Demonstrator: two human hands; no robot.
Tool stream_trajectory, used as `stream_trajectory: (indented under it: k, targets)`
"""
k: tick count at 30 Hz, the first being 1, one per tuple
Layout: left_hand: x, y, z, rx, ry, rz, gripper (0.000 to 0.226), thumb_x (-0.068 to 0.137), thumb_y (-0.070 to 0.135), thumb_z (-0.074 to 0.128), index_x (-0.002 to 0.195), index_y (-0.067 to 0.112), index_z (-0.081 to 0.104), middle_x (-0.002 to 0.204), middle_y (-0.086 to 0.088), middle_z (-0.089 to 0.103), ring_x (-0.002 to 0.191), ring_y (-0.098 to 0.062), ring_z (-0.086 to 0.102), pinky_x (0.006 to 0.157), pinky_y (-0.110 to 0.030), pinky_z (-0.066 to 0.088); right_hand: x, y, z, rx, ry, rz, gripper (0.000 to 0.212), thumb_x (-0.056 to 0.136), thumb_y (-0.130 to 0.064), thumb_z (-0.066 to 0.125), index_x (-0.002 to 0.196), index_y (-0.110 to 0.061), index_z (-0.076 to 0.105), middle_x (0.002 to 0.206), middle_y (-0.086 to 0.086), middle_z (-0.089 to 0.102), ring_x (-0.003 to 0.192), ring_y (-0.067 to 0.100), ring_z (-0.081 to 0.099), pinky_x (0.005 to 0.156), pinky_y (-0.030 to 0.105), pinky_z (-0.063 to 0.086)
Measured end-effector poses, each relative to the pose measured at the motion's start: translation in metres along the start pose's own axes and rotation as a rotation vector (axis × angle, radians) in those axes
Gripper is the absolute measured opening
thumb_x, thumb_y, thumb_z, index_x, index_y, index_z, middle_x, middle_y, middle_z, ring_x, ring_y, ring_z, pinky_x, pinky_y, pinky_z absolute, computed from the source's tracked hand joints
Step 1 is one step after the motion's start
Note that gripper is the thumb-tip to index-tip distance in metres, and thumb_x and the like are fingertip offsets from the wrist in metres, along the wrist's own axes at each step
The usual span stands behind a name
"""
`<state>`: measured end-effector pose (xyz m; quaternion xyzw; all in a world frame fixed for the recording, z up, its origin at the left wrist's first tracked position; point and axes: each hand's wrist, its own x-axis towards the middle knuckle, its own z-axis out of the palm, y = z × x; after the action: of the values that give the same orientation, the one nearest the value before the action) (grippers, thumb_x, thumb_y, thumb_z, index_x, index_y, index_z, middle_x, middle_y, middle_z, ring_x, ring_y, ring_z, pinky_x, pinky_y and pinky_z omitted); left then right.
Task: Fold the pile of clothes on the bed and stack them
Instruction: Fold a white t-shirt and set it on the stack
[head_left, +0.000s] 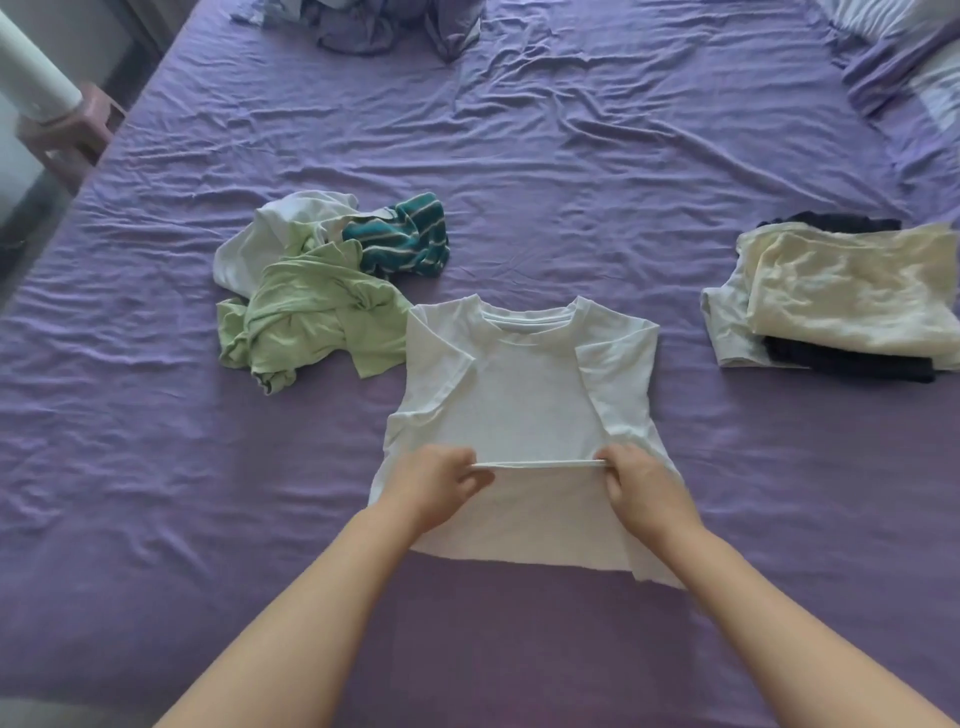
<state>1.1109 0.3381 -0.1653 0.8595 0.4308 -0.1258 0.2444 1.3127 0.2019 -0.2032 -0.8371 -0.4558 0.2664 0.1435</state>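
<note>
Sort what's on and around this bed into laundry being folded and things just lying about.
Job: white T-shirt pinched by left hand and right hand; unfolded pile; folded stack.
Lying about: rumpled bedding, pillows, pink stool.

- The far heap of bedding (395, 23) is cut off by the top edge.
- The dark garments (852, 364) in the right stack are mostly hidden under the cream garment (852, 291).
- The pillow (914, 57) is cropped at the far right corner.
</note>
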Motion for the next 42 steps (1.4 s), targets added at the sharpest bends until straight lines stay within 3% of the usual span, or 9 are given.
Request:
stream_trajectory:
  k: [8, 16, 21, 24, 27, 32, 36, 40, 42]
  targets:
    - [0.090, -0.010, -0.044, 0.137, 0.193, -0.004, 0.032, 0.094, 0.047, 0.045, 0.092, 0.017, 0.059, 0.098, -0.002, 0.067, 0.096, -0.025, 0.060, 0.064, -0.029, 0.034, 0.082, -0.019, -0.040, 0.157, 0.190, 0.146, 0.018, 0.093, -0.023, 0.049, 0.091, -0.011, 0.062, 0.093, 0.009, 0.065, 0.093, 0.032, 0.058, 0.070, 0.039, 0.044]
    - [0.194, -0.034, -0.085, 0.329, 0.188, 0.027, 0.046, 0.088, 0.061, 0.044, 0.086, 0.018, 0.061, 0.100, -0.002, 0.067, 0.096, -0.023, 0.062, 0.065, -0.028, 0.037, 0.181, -0.018, -0.068, -0.419, 0.166, 0.108, 0.031, 0.096, -0.047, 0.035, 0.081, -0.021, 0.040, 0.096, 0.002, 0.065, 0.090, 0.027, 0.062, 0.060, 0.030, 0.031]
    - [0.245, -0.041, -0.080, 0.414, 0.119, 0.096, 0.042, 0.092, 0.055, 0.043, 0.103, 0.019, 0.061, 0.111, 0.000, 0.062, 0.101, -0.023, 0.061, 0.070, -0.029, 0.038, 0.220, -0.014, -0.060, -0.665, 0.058, 0.026, 0.015, 0.100, -0.034, 0.036, 0.094, -0.021, 0.042, 0.102, -0.005, 0.061, 0.089, 0.022, 0.065, 0.056, 0.028, 0.031]
    - [0.258, -0.040, -0.075, 0.574, 0.227, 0.119, 0.044, 0.084, 0.063, 0.052, 0.090, 0.022, 0.067, 0.093, 0.002, 0.068, 0.086, -0.020, 0.065, 0.071, -0.028, 0.036, 0.235, -0.002, -0.047, -0.666, 0.193, -0.093, 0.031, 0.085, -0.036, 0.064, 0.071, -0.010, 0.054, 0.062, 0.003, 0.061, 0.044, 0.026, 0.060, 0.046, 0.023, 0.022]
    - [0.263, -0.043, -0.074, 0.591, 0.173, 0.097, 0.055, 0.085, 0.068, 0.044, 0.082, 0.019, 0.069, 0.083, -0.002, 0.070, 0.081, -0.022, 0.061, 0.087, -0.034, 0.032, 0.243, 0.015, -0.037, -0.595, 0.375, -0.159, 0.058, 0.097, -0.047, 0.028, 0.055, -0.012, 0.047, 0.044, 0.004, 0.050, 0.029, 0.021, 0.048, 0.045, 0.023, 0.022]
    - [0.259, -0.062, -0.074, 0.536, 0.173, 0.244, 0.044, 0.088, 0.051, 0.043, 0.070, 0.018, 0.066, 0.065, 0.000, 0.066, 0.072, -0.022, 0.058, 0.102, -0.043, 0.029, 0.236, 0.021, -0.036, -0.681, 0.276, -0.220, 0.013, 0.072, -0.017, 0.052, 0.060, -0.013, 0.049, 0.048, 0.004, 0.048, 0.036, 0.026, 0.047, 0.042, 0.027, 0.034]
    - [0.252, -0.063, -0.078, 0.552, 0.228, 0.249, 0.023, 0.052, 0.019, 0.069, 0.043, 0.016, 0.048, 0.036, -0.002, 0.048, 0.035, -0.022, 0.044, 0.069, -0.033, 0.039, 0.229, 0.026, -0.044, -0.624, 0.249, -0.152, 0.034, 0.045, 0.005, 0.080, 0.062, -0.009, 0.053, 0.047, 0.003, 0.043, 0.024, 0.025, 0.037, 0.044, 0.013, 0.004]
    - [0.254, -0.026, -0.066, 0.538, 0.310, 0.212, 0.029, 0.043, 0.003, 0.072, 0.064, 0.016, 0.058, 0.068, -0.007, 0.057, 0.072, -0.031, 0.055, 0.085, -0.047, 0.040, 0.233, 0.026, -0.053, -0.550, 0.288, -0.123, 0.031, 0.079, -0.031, 0.064, 0.068, -0.012, 0.042, 0.049, 0.003, 0.053, 0.031, 0.028, 0.048, 0.042, 0.019, 0.019]
    - [0.250, 0.007, -0.043, 0.455, 0.235, 0.385, 0.038, 0.047, 0.012, 0.077, 0.084, 0.015, 0.068, 0.092, -0.010, 0.065, 0.094, -0.035, 0.061, 0.092, -0.055, 0.043, 0.232, 0.028, -0.064, -0.581, 0.200, -0.028, 0.034, 0.086, -0.043, 0.059, 0.077, -0.015, 0.041, 0.072, 0.003, 0.066, 0.061, 0.031, 0.062, 0.052, 0.028, 0.027]
